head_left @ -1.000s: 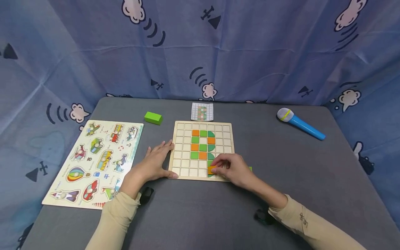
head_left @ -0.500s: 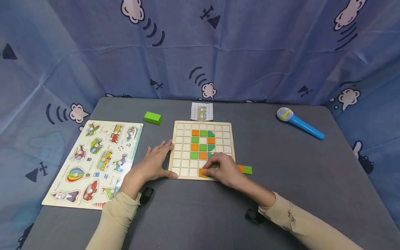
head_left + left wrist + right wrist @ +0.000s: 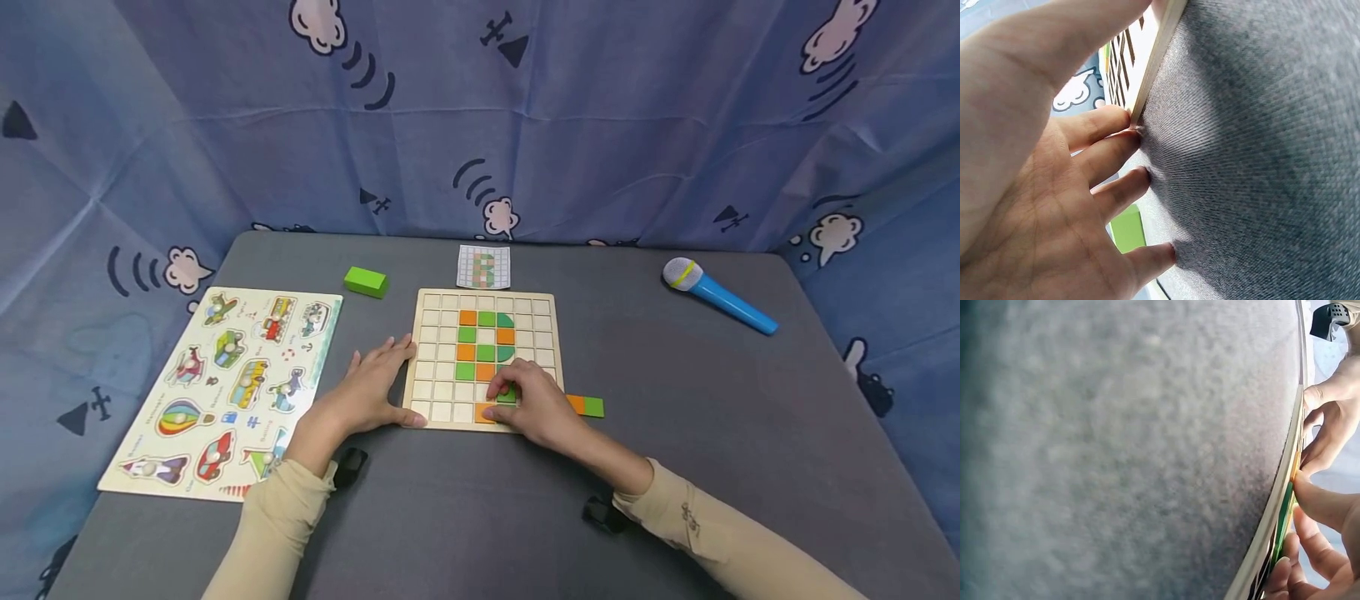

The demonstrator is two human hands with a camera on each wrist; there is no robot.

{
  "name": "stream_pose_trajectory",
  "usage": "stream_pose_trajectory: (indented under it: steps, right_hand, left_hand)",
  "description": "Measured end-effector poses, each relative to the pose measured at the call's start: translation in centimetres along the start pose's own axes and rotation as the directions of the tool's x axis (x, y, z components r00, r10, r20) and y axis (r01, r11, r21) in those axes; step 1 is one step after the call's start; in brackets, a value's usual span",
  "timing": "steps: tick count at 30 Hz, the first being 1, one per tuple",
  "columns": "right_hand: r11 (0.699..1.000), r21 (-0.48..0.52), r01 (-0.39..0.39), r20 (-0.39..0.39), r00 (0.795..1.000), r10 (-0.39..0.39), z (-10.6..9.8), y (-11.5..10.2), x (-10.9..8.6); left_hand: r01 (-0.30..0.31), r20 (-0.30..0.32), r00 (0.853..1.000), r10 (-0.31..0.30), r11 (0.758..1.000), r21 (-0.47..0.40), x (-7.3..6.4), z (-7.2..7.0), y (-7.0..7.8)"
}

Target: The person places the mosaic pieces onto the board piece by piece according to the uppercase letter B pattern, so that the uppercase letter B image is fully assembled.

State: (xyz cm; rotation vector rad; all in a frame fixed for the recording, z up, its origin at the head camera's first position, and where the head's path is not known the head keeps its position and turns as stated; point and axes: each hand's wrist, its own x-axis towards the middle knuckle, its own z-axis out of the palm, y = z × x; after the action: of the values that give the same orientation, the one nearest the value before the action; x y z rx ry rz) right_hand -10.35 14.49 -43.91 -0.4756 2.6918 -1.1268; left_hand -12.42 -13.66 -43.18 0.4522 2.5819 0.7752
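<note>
A wooden grid board (image 3: 444, 391) lies mid-table with orange, green and two-tone square tiles set in its cells. My left hand (image 3: 371, 388) rests at its left edge, fingers spread and thumb at the near corner; the left wrist view has the fingertips (image 3: 1121, 117) against the board's rim. On the right, my right hand (image 3: 546, 406) is over the lower part of the board. Its thumb presses an orange tile (image 3: 483, 414) in the bottom row, with the index finger raised off it. A green tile (image 3: 507, 395) shows between thumb and index; cells beneath the palm are hidden.
Right of the board lie an orange tile (image 3: 575, 405) and a green tile (image 3: 593, 407). A printed pattern card (image 3: 483, 267) sits behind it. Around stand a green block (image 3: 366, 282), a vehicle peg puzzle (image 3: 217, 392) and a toy microphone (image 3: 722, 298). A curtain (image 3: 420, 125) hangs behind.
My right hand has moved left with the orange tile, which now sits in a bottom-row cell; the index finger has lifted from it. The left hand has stayed in place.
</note>
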Motion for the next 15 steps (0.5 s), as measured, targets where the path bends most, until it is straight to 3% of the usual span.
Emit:
stream_pose_trajectory:
  steps: [10, 15]
  right_hand:
    - [0.999, 0.021, 0.039, 0.006, 0.999, -0.039, -1.7, 1.6, -1.4]
    - [1.000, -0.004, 0.000, -0.029, 1.000, 0.000, -3.2, 2.9, -2.5]
  left_hand:
    - [0.001, 0.006, 1.000, -0.001, 1.000, 0.006, 0.1, 0.0, 0.0]
    - [-0.001, 0.005, 1.000, 0.001, 1.000, 0.002, 0.0, -0.1, 0.1]
